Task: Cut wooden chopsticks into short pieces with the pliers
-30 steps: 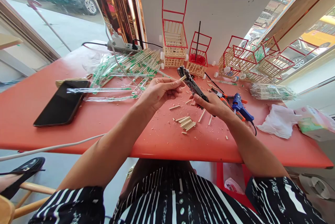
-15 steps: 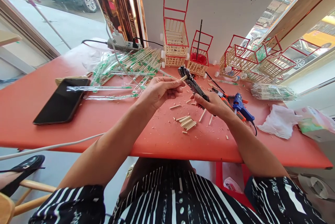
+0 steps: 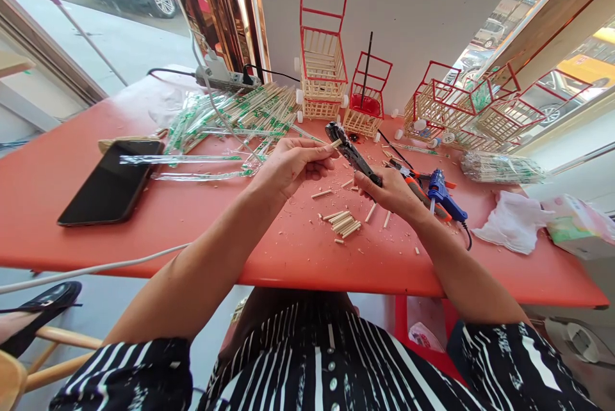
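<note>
My left hand point(image 3: 293, 166) pinches a short wooden stick point(image 3: 336, 143) and holds its end in the jaws of black cutting pliers point(image 3: 350, 152). My right hand point(image 3: 393, 193) grips the pliers' handles. Both hands hover above a red table point(image 3: 202, 225). Just below them lies a small pile of cut stick pieces point(image 3: 343, 223), with more pieces and sawdust scattered around.
A black phone point(image 3: 111, 184) lies at the left. Wrapped chopsticks point(image 3: 240, 120) pile up behind it near a power strip point(image 3: 223, 80). Red-and-wood model carts point(image 3: 323, 62) stand along the wall. A blue glue gun point(image 3: 444, 194), orange-handled pliers, a white tissue point(image 3: 512, 221) and a packet sit at the right.
Hands and pliers keep the same hold. The view has shifted slightly; nothing else has moved.
</note>
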Action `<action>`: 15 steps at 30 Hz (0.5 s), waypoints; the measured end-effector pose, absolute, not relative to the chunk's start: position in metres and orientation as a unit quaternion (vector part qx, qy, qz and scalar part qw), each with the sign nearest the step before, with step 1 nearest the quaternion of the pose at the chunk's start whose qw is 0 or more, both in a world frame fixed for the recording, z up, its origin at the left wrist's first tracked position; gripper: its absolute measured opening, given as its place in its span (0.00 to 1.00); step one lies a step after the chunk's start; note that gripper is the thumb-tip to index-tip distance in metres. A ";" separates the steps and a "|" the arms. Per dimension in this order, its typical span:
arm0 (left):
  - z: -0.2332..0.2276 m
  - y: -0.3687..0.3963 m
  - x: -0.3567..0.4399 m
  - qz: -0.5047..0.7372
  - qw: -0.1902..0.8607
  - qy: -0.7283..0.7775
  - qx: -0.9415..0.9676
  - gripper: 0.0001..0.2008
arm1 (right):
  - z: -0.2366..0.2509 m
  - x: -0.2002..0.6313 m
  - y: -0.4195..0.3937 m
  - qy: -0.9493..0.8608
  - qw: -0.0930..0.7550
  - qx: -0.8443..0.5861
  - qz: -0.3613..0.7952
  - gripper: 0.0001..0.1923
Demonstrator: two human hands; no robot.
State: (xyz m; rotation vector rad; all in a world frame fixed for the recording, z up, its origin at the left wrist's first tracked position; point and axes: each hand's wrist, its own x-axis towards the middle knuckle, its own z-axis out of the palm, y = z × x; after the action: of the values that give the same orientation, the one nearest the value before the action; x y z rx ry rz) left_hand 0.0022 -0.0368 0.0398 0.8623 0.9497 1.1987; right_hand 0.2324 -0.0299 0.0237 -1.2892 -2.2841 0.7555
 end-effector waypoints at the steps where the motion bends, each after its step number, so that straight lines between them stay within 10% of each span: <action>1: 0.039 -0.036 0.002 0.526 0.634 0.419 0.382 0.08 | 0.022 0.233 -0.030 -0.821 0.204 -0.463 0.263 0.35; 15: 0.033 -0.037 0.001 0.528 0.579 0.434 0.444 0.15 | 0.024 0.231 -0.033 -0.822 0.201 -0.478 0.236 0.38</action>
State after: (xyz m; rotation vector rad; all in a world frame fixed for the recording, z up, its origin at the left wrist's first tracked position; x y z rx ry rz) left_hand 0.0010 -0.0366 0.0333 1.0387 1.0153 1.2351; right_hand 0.2309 -0.0326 0.0237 -1.3357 -2.2952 0.6604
